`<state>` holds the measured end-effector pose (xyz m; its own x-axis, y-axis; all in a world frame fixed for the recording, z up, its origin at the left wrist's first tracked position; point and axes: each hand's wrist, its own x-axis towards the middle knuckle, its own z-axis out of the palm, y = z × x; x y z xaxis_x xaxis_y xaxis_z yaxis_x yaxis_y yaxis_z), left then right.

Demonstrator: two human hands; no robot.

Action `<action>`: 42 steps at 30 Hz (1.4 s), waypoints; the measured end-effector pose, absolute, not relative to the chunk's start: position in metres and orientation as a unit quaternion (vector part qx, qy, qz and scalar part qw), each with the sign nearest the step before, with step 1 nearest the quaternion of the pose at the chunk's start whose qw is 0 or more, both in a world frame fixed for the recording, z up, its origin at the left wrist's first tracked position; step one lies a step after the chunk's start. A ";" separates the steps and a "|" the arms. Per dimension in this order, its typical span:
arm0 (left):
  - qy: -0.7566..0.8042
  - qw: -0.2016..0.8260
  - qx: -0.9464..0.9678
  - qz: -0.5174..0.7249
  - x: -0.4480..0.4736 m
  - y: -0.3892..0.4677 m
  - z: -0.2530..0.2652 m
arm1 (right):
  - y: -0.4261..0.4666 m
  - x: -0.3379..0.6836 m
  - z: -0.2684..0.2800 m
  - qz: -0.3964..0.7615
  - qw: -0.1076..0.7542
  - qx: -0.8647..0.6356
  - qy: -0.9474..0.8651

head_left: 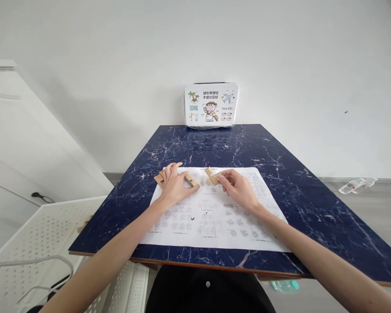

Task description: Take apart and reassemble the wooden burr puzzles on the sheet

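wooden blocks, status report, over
Right hand pinching crossed wooden blocks. Left hand spread over other blocks, partly hiding them. Printed sheet underneath; no obstruction visible.

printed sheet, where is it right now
The printed sheet lies in the head view's lower middle, on the near part of the blue table, under the left hand and right hand.

Single head-worn view, looking forward and down across near table [247,148] toward wall [117,52].
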<state>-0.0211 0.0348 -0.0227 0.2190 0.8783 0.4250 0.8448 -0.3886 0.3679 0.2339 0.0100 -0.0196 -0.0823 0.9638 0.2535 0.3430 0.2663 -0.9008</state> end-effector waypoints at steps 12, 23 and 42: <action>0.388 0.082 0.858 0.326 -0.006 0.016 -0.004 | 0.011 0.232 -0.021 0.527 0.436 -0.395 -0.613; 0.351 0.029 0.862 0.365 -0.007 0.012 -0.003 | 0.000 0.224 -0.013 0.552 0.395 -0.370 -0.634; 0.202 -0.195 0.893 0.352 -0.006 0.012 0.006 | -0.002 0.221 -0.013 0.503 0.383 -0.483 -0.605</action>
